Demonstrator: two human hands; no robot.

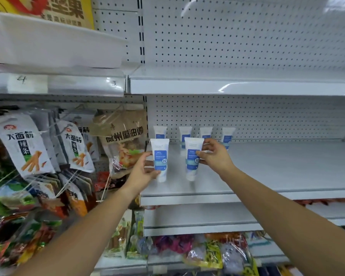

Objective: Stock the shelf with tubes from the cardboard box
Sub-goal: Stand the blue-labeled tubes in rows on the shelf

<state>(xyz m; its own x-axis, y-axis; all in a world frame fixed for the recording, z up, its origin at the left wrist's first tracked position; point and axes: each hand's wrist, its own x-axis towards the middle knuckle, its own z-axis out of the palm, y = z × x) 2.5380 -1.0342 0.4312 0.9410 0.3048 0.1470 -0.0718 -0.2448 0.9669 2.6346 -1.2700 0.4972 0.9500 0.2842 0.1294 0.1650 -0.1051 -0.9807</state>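
Two white tubes with blue labels stand cap-down near the front of the white shelf (267, 176). My left hand (142, 170) holds the left tube (160, 158) from its left side. My right hand (213, 154) holds the right tube (193, 156) from its right side. Behind them, several more tubes (185, 134) stand in a row against the pegboard back wall. The cardboard box is out of view.
Hanging snack packets (26, 144) and a brown bag (126, 136) crowd the bay to the left. An upper shelf (237, 86) overhangs. Lower shelves (197, 228) hold colourful packets (205, 250). The tube shelf stretches bare to the right.
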